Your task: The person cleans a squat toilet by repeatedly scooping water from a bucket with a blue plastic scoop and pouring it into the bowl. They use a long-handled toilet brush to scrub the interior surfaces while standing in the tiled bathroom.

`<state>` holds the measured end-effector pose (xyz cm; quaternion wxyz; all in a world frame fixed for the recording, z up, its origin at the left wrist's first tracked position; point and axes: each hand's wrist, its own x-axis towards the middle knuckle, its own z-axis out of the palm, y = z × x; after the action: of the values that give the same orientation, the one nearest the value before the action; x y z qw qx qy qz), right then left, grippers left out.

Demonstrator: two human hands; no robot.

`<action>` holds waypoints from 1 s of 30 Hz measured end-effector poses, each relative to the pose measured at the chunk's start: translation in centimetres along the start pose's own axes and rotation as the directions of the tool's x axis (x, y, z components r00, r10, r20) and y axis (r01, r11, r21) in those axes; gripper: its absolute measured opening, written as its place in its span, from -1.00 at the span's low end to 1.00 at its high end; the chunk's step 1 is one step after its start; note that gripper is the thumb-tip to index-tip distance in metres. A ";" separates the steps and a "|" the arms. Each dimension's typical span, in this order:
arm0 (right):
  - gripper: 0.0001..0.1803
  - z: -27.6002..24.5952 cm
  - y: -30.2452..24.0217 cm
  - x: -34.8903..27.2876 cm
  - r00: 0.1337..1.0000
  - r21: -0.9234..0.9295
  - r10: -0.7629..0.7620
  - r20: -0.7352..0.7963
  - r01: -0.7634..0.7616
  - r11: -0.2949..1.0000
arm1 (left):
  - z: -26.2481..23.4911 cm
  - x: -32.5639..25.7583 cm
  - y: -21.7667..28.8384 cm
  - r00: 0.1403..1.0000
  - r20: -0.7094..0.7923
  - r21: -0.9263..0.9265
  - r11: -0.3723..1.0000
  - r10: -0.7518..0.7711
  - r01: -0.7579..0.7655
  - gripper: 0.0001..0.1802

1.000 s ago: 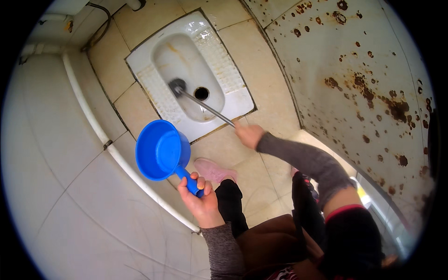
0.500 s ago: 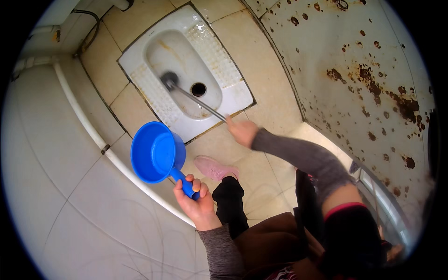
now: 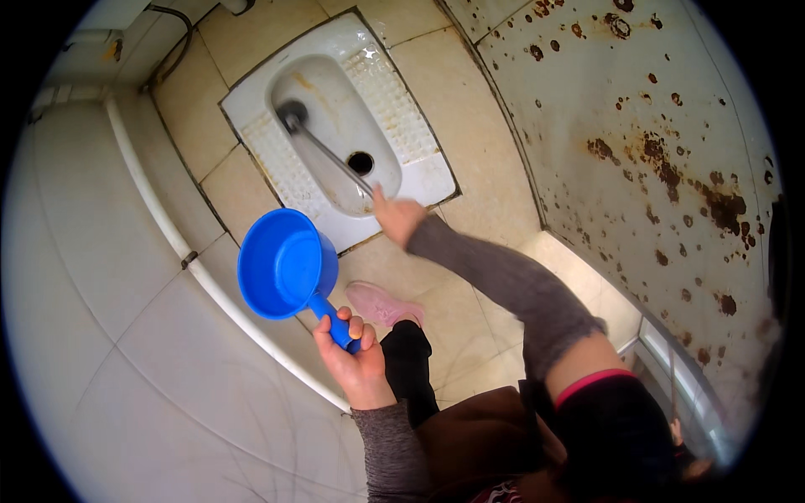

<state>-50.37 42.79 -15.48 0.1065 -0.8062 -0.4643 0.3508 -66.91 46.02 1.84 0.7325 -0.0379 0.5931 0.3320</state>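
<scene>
My left hand (image 3: pixel 355 360) is wrapped round the handle of a blue plastic dipper (image 3: pixel 281 267), held tilted so that its inside shows. In my right hand (image 3: pixel 397 216), closed on the near end, is a toilet brush (image 3: pixel 331 157) with a thin metal handle. Its dark round head, smeared by motion, lies against the left inner side of the white squat toilet (image 3: pixel 423 172). The drain hole (image 3: pixel 360 162) is to the right of the handle. Yellow-brown stains (image 3: pixel 306 82) mark the far part of the bowl.
A white pipe (image 3: pixel 138 180) runs along the left tiled wall, with a dark hose (image 3: pixel 178 54) at the far left corner. On the right stands a rust-spotted panel (image 3: pixel 625 134). My pink shoe (image 3: pixel 377 303) is on the beige tiled floor (image 3: pixel 495 134).
The brush and my right hand have moved left and farther along the bowl's left side. The dipper stays in my left hand, nearly in place. The view has shifted slightly.
</scene>
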 end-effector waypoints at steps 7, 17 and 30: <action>-0.36 2.2 -0.2 -6.8 0.961 -0.012 -0.005 0.276 0.009 1.000 | -1.2 0.3 2.0 1.000 -0.017 -0.069 0.998 0.007 -0.008 -0.84; -0.47 2.0 0.1 2.6 0.993 0.106 0.114 0.030 -0.116 0.988 | -0.9 0.2 1.2 0.999 -0.015 -0.072 0.997 -0.029 0.028 -0.83; -0.60 1.3 4.6 4.2 0.903 0.108 0.424 -0.067 -0.415 0.903 | -1.2 0.5 2.0 0.998 -0.008 -0.135 0.989 -0.070 0.068 -0.79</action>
<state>-46.79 43.58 -20.69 0.0859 -0.8964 -0.2581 0.3500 -68.92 47.23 1.72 0.7356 -0.1097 0.5723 0.3453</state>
